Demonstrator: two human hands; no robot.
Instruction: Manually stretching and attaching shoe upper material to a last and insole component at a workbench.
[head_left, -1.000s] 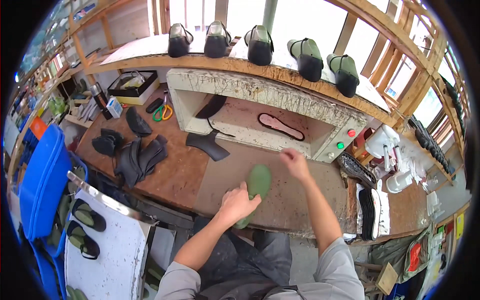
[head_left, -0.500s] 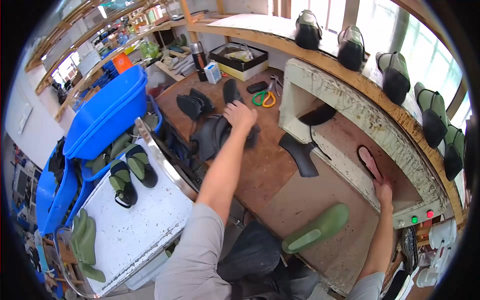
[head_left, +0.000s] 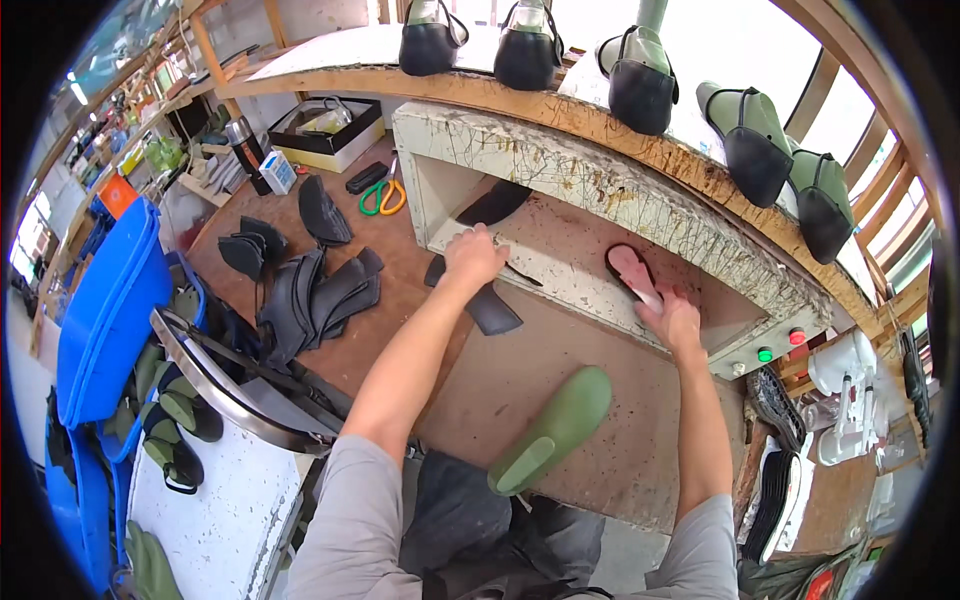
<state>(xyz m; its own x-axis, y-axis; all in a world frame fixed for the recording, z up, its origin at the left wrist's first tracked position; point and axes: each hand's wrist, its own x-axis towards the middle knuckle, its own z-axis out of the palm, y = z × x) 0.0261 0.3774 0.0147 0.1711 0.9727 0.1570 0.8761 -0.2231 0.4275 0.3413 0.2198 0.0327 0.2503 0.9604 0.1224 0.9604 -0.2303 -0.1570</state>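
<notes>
The left hand (head_left: 472, 262) has left curved black pieces (head_left: 295, 300), grip unclear; right hand (head_left: 676, 320) pinches flat pink sole (head_left: 628, 266).

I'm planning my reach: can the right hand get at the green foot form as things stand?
Probably yes: the right hand is at the pink insole, but only the white box's front edge lies between it and the green foot form on the bench.

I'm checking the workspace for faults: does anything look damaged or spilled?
The white cabinet looks worn: dark streaks and scuffs cover its front above the opening. The white table at lower left also has a speckled, scuffed edge. No spill stands out.
</notes>
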